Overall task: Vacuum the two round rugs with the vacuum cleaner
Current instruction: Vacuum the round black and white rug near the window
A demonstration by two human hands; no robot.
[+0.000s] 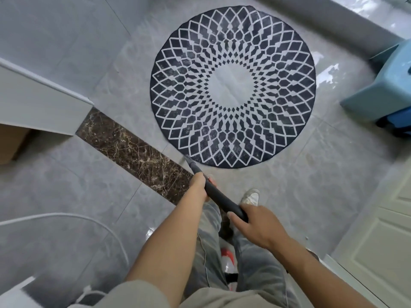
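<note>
A round rug [233, 85] with a dark and white diamond pattern and a pale centre lies on the grey tile floor ahead of me. I hold the vacuum cleaner's dark wand [219, 197] with both hands. My left hand [200, 185] grips it further down, my right hand [258, 223] grips its upper end. The wand's tip [188, 158] sits at the rug's near left edge. Between my legs a red and white part of the vacuum body [228, 256] shows. Only one rug is in view.
A dark marble strip [133, 147] crosses the floor at left beside a white wall corner [44, 98]. A white cable [89, 221] curves at lower left. A light blue plastic stool [382, 85] stands at right, a white door [382, 236] at lower right.
</note>
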